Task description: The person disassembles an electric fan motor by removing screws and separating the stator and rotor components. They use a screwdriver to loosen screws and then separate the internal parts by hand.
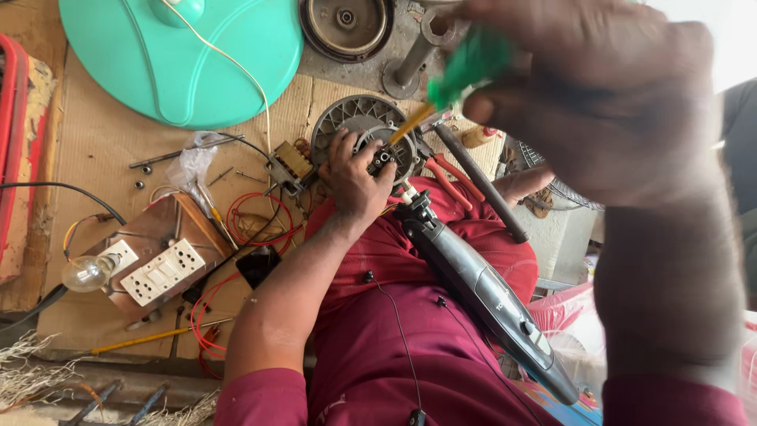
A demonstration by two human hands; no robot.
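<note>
Near the middle of the view, the left hand [356, 180] grips the small black fitting at the hub of a grey round motor housing [351, 125], fingers curled around it, and the housing rests at the far end of the person's lap on the red cloth. From this hand the screwdriver [441, 87] lies toward 2 o'clock: its yellow shaft runs on a slant, with the tip down at 8 o'clock touching the hub just beside the left fingers, and the green handle up at 2 o'clock. The right hand [599, 102] is clenched around that green handle; it is very close to the camera and blurred, so its fingers are not clear. The left hand is therefore the nearer one to the housing, and the right reaches it only through the tool. A grey fan neck [481, 288] lies along the lap from 11 o'clock to 5 o'clock, just beside the left wrist. At 9 o'clock, well apart, a white switch board [162, 272] and a bulb [85, 272] sit on the cardboard.
</note>
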